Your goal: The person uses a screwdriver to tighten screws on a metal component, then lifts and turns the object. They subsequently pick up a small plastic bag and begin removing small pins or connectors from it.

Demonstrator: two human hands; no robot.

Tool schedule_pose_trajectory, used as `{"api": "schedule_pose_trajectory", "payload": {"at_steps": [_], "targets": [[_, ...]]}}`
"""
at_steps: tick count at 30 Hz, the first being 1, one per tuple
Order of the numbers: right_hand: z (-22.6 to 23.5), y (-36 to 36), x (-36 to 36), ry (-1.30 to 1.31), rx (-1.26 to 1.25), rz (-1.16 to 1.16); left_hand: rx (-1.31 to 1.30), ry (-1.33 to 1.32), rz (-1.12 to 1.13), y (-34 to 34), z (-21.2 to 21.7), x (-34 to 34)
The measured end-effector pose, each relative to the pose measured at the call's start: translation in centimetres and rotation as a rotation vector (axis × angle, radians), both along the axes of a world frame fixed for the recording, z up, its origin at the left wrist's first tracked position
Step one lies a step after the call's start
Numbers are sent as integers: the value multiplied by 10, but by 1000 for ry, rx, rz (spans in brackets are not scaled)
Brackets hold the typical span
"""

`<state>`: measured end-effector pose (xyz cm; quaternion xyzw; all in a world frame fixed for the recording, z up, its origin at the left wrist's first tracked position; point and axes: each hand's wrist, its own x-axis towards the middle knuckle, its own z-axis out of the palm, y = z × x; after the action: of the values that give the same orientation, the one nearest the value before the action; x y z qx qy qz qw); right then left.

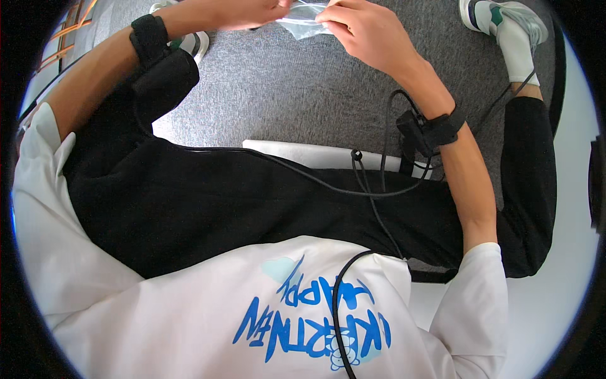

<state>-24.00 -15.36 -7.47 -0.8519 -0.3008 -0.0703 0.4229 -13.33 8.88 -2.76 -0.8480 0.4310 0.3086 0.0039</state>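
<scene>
A small clear plastic bag is stretched between my two hands at the top edge of the view. My right hand pinches its right edge between thumb and fingers. On the other side, my left hand is closed with its fingertips at the bag's left edge, partly cut off by the picture's border. The bag's upper part is bright and washed out, so I cannot tell what it contains.
Grey carpet lies below my hands. A white flat-topped piece shows beyond my black-trousered legs. Black cables run across my lap to a wrist strap. Shoes flank the carpet.
</scene>
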Motion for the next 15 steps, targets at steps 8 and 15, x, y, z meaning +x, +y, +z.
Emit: {"api": "schedule_pose_trajectory", "payload": {"at_steps": [8,15], "targets": [[-6,-7,3,4,9,-16,223,-153,89,40,-24,33],[-6,-4,5,19,33,-4,362,-36,91,119,-86,35]]}}
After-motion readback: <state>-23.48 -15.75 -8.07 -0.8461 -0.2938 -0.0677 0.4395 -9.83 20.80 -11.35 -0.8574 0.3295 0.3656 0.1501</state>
